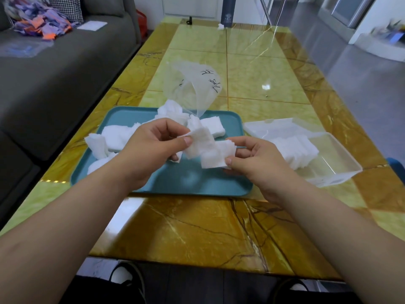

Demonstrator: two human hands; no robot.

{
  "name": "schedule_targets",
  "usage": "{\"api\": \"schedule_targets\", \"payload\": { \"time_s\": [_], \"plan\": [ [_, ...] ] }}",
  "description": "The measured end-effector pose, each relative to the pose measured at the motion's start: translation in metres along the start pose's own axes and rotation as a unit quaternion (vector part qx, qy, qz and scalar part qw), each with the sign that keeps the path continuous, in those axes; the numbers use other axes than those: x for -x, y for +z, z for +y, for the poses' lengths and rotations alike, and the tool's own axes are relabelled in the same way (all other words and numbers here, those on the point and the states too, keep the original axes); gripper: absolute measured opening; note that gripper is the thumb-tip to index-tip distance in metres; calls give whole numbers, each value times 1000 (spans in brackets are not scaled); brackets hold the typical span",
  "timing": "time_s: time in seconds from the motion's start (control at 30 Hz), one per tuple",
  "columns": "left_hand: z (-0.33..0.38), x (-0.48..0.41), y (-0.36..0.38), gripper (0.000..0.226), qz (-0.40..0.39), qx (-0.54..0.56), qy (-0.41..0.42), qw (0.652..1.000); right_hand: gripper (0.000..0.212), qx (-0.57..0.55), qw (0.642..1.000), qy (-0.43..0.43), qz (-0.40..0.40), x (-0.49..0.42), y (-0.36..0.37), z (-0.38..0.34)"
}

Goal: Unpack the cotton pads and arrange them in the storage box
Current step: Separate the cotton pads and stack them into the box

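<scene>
A fanned stack of white cotton pads [208, 148] hangs above the teal tray [197, 183]. My left hand [153, 148] pinches its upper left end, and my right hand [252, 159] grips its lower right end. Loose cotton pads [116, 137] lie in heaps on the tray's far and left side. A clear plastic bag [192, 88] with black handwriting stands crumpled behind the tray. To the right is the clear storage box [337, 172], open, with a row of pads [295, 150] inside and its lid [278, 126] folded back.
The tray and box rest on a glossy yellow-brown marble table [219, 227]. A grey sofa [54, 73] with coloured scraps runs along the left. A dark bottle [228, 14] stands at the table's far end. My shoes show under the near edge.
</scene>
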State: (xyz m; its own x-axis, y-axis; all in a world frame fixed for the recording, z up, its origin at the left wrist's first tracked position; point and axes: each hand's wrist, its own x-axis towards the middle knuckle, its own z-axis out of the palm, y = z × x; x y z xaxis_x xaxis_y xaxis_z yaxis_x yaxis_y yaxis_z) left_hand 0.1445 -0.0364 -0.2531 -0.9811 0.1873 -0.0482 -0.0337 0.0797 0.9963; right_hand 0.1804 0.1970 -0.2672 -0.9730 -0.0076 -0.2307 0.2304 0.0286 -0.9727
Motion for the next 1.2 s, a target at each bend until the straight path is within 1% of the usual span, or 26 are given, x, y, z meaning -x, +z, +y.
{"api": "schedule_targets", "payload": {
  "time_s": [0.07, 0.13, 0.17, 0.3, 0.47, 0.57, 0.6, 0.63, 0.67, 0.73, 0.8, 0.83, 0.9, 0.97, 1.03, 1.1, 1.13, 1.2],
  "plan": [
    [3, 2, 0, 14, -48, 6, 4, 999, 44, 14, 1000, 1, -3, 1, 1, -1],
    [2, 5, 5, 15, -86, -45, 8, 995, 45, 10, 1000, -2, -10, 3, 4, -3],
    [0, 6, 8, 14, -90, -67, 8, 994, 46, 2, 1000, -4, -14, 4, 5, -3],
    [-2, 4, 13, 12, -64, -84, 4, 994, 43, -4, 999, -19, -43, 7, 8, -3],
    [-2, 5, 15, 11, -56, -100, 6, 993, 41, 17, 997, -22, -73, 8, 8, -5],
    [-2, 6, 16, 11, -23, -155, 40, 987, 39, -43, 993, 12, -108, 7, 7, -6],
    [-1, 6, 17, 11, -13, -179, 55, 982, 40, -51, 993, 13, -108, 7, 7, -5],
    [-1, 7, 19, 12, -8, -200, 70, 977, 43, -33, 995, 0, -95, 7, 8, -3],
    [0, 8, 20, 14, -7, -217, 83, 973, 44, 8, 997, -19, -70, 7, 8, -2],
    [1, 8, 20, 30, -21, -247, 98, 964, 35, 93, 994, -53, -21, 6, 9, 0],
    [0, 7, 18, 49, -52, -289, 81, 953, 33, 139, 988, -62, -16, 7, 10, -1],
    [-1, 8, 18, 51, -70, -310, 64, 946, 33, 163, 984, -66, -19, 7, 10, -1],
    [-3, 8, 19, 35, -92, -332, 45, 938, 36, 210, 975, -74, -20, 8, 11, 0],
    [-6, 8, 22, 21, -97, -332, 34, 938, 44, 242, 967, -73, -12, 9, 14, 3],
    [-9, 8, 25, 20, -98, -330, 26, 939, 60, 228, 972, -54, -1, 9, 19, 4],
    [-10, 8, 26, 23, -102, -320, 17, 942, 70, 179, 983, -34, 0, 10, 25, 4],
    [-9, 8, 26, 24, -105, -313, 14, 944, 70, 157, 987, -28, 1, 11, 28, 3],
    [-9, 9, 26, 25, -109, -306, 10, 946, 60, 140, 989, -30, 21, 11, 34, 3]
  ]
}}
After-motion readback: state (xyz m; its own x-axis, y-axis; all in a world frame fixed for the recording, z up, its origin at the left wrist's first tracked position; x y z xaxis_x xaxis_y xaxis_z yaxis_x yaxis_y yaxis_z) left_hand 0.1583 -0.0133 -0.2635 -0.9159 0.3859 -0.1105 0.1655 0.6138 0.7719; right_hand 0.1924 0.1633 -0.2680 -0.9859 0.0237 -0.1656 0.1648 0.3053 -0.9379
